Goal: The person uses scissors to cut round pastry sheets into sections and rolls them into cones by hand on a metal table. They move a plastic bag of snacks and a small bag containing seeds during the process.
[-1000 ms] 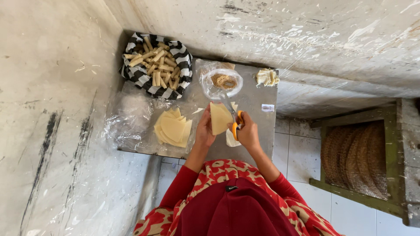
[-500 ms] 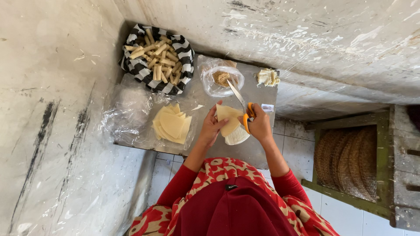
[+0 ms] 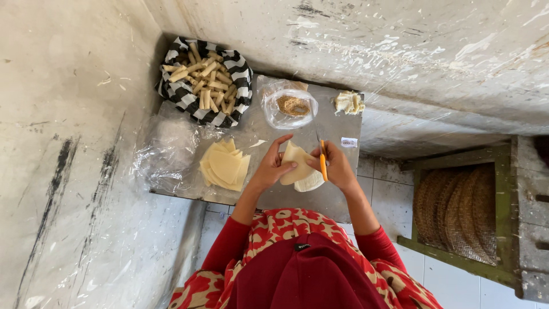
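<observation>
Head view, our hands first.
Left hand [image 3: 270, 167]: we curl our fingers round the left edge of a pale wrapper sheet [image 3: 295, 163], thumb and fingertips pinching it.
Right hand [image 3: 338, 166]: we close it on an orange-handled tool [image 3: 323, 161] and on the sheet's right edge; the tool's tip points away from us.
Wrapper sheet: held between both hands, lifted just above the grey table [image 3: 337, 123], near its front edge.
White piece [image 3: 310, 182]: just under the sheet, beside our right hand.
Wrapper stack [image 3: 224, 167]: flat on the table, left of our left hand.
Filling bowl [image 3: 290, 106]: clear, plastic-lined, brown filling inside, beyond our hands.
Striped basket [image 3: 204, 80]: far left corner, full of rolled pale sticks.
Plastic bag [image 3: 167, 150]: crumpled, clear, at the table's left edge.
Small dough lump [image 3: 349, 102]: far right corner.
</observation>
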